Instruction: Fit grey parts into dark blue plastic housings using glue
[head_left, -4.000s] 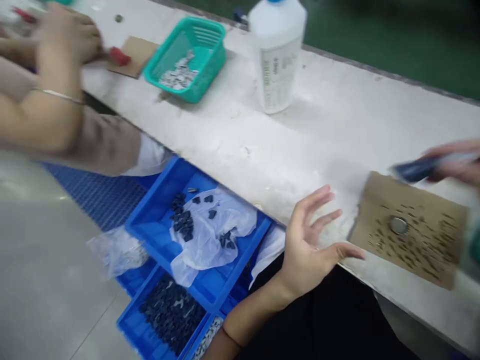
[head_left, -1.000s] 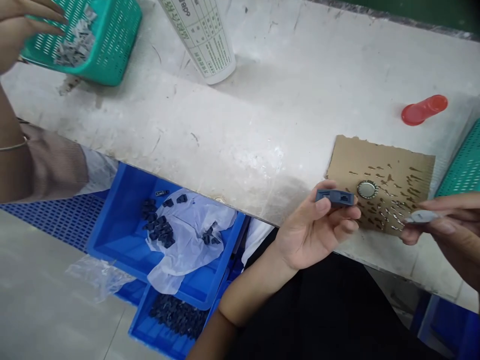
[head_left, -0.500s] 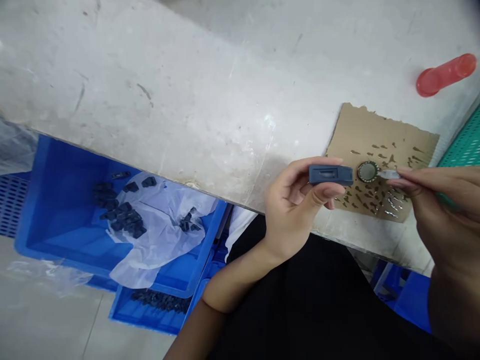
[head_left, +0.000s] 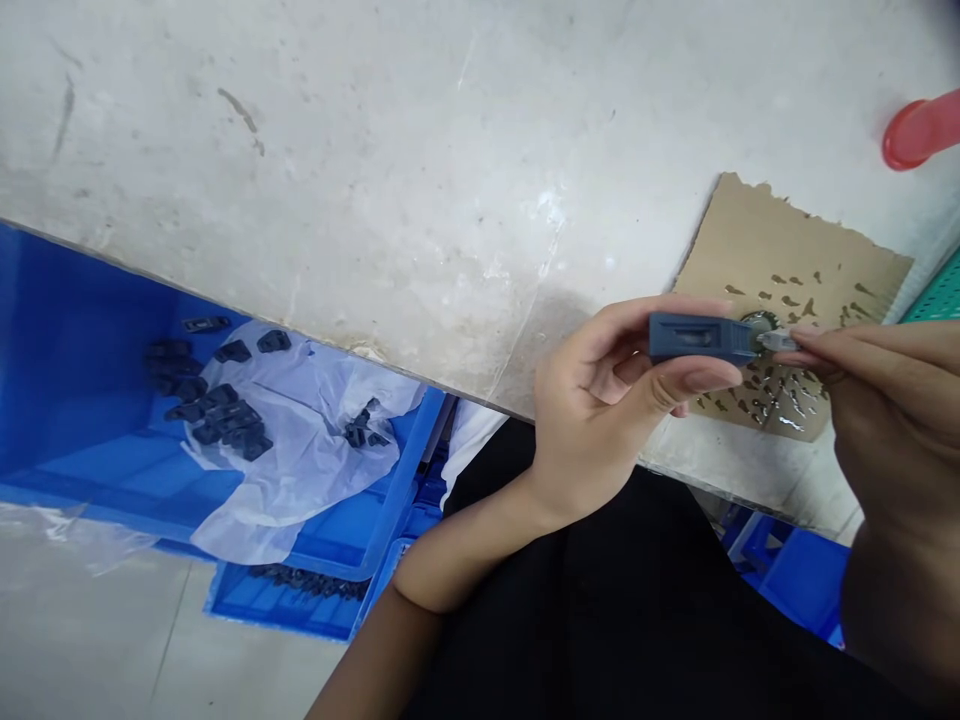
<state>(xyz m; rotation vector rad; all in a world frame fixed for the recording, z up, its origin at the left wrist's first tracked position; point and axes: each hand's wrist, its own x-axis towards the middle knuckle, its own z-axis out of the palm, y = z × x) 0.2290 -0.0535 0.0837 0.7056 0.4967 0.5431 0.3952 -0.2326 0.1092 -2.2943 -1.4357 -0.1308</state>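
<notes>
Left hand [head_left: 600,420]: your thumb and fingers pinch the grey-blue housing [head_left: 701,338] level, open end rightward. Right hand [head_left: 885,400]: your fingertips pinch a small metal piece [head_left: 778,341] touching that end, above the cardboard [head_left: 810,260].

left hand [head_left: 600,410] up from bottom centre, forearm bare, wrist bent a bit, palm facing rt. thumb + index pinched shut on a small dark part, other fingers curled underneath. right hand [head_left: 877,400] in from the rt edge, back of hand to cam, fingers long and close together, tips pinched on a tiny pale piece. both sets of fingertips nearly meet, hands level w/ each other, just above the lap. rt forearm mostly out of frame.
</notes>
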